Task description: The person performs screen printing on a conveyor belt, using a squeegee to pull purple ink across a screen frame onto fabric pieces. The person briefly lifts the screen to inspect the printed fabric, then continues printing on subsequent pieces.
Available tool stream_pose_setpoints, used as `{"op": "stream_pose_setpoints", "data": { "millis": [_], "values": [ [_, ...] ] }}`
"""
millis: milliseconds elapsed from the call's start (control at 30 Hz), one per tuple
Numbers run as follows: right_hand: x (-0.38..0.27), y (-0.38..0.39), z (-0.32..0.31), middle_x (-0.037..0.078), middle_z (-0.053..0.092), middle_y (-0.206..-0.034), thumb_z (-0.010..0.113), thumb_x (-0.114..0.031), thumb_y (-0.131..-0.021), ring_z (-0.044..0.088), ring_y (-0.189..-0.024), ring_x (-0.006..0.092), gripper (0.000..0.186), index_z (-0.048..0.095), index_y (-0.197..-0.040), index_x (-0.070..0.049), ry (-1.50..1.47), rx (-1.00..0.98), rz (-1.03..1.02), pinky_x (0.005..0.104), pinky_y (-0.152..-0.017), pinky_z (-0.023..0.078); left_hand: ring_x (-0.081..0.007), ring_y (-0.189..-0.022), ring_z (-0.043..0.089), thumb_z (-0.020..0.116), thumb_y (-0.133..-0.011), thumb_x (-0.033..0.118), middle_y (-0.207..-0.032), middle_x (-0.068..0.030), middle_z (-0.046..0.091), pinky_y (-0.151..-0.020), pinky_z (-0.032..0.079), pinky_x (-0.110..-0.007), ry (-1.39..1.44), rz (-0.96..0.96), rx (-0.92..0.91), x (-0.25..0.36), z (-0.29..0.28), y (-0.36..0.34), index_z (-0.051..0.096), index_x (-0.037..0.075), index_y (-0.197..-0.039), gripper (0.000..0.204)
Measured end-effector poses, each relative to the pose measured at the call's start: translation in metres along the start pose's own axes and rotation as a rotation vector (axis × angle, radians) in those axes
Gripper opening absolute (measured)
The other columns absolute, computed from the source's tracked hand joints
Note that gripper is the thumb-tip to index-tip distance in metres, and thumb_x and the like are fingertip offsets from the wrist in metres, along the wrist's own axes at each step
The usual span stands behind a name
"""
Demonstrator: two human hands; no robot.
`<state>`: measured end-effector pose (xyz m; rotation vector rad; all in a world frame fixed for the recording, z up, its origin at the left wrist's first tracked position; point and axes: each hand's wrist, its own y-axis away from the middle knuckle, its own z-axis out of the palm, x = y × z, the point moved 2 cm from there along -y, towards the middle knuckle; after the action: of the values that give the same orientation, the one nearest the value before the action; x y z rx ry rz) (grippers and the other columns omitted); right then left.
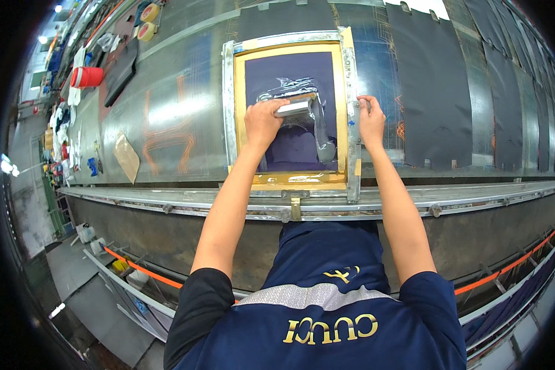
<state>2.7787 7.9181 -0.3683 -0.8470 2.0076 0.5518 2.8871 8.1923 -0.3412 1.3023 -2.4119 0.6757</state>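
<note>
Now L hand [263,121] grips squeegee [295,108], R hand [370,118] holds screen frame [352,123]

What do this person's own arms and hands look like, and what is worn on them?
Both forearms are bare from the upper arm down. The left hand and right hand wear no gloves, and no watch or wristband shows. Short dark navy sleeves of a shirt end above the elbows. The shirt has a silvery-grey band across the shoulders and gold lettering below it.

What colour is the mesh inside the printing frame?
Dark navy-purple mesh, yellow-taped border, silvery ink streaks; head view. Left hand holds the squeegee on it.
</note>
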Motion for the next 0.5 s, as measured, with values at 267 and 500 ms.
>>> {"op": "stream_pose_setpoints", "data": {
  "millis": [267,500],
  "values": [
    [0.008,-0.001,0.003,0.009,0.054,-0.061,0.06,-0.024,-0.104,0.049,-0.056,0.0165,0.021,0.071,-0.111,-0.008,-0.044,-0.015,0.019,0.0382,-0.058,0.042,-0.0189,-0.098,0.072,0.069,-0.075,-0.006,-0.105,0.0039,0.078,-0.076,0.046,-0.038,-0.123,0.06,0.046,0.028,0.009,0.08,0.079,0.023,-0.103,0.042],
    [0.005,-0.001,0.002,0.009,0.054,-0.062,0.06,-0.023,-0.104,0.048,-0.057,0.0164,0.021,0.071,-0.113,-0.008,-0.011,-0.021,0.053,0.0375,-0.059,0.042,-0.0172,-0.106,0.072,0.067,-0.074,-0.008,-0.113,0.0051,0.078,-0.076,0.046,-0.036,-0.07,0.096,0.087,0.032,-0.002,0.095,0.078,0.023,-0.104,0.045]
  ]
}}
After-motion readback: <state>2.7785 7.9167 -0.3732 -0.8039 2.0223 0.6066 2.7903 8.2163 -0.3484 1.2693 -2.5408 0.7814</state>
